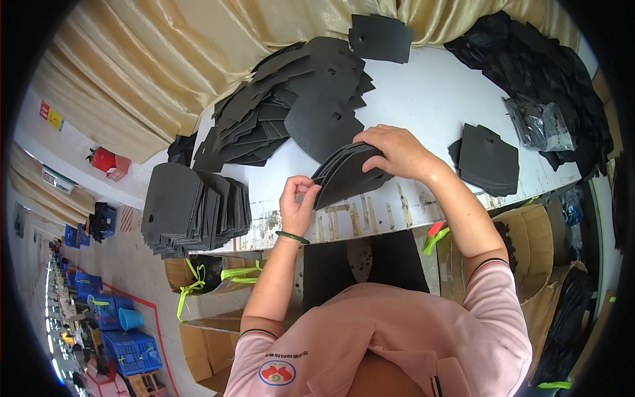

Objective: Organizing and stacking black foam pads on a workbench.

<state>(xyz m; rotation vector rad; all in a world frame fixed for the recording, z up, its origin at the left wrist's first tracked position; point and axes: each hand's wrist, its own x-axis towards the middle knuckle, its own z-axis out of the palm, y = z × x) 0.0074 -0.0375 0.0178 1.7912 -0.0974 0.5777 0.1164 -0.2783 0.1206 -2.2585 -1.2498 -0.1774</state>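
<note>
Between my two hands a small stack of black foam sheets point(350, 173) is held upright and bowed over the white table point(397, 92). My left hand point(299, 200), a bangle on its wrist, pinches the stack's left end. At the other end my right hand point(395, 153) grips it, thumb on the near face and fingers over the top edge. The sheets have curved edges and fan slightly apart at the left. Just behind them lies a large spread heap of similar black sheets point(317, 122), some with a small square hole.
Stacked black sheets point(173, 205) stand at the table's left edge, with a smaller pile point(489, 159) at right. Beyond are a clear plastic bag point(542, 126) and a black fabric heap point(529, 59). Cardboard boxes point(532, 241) flank me below. Gold curtains point(152, 59) hang behind.
</note>
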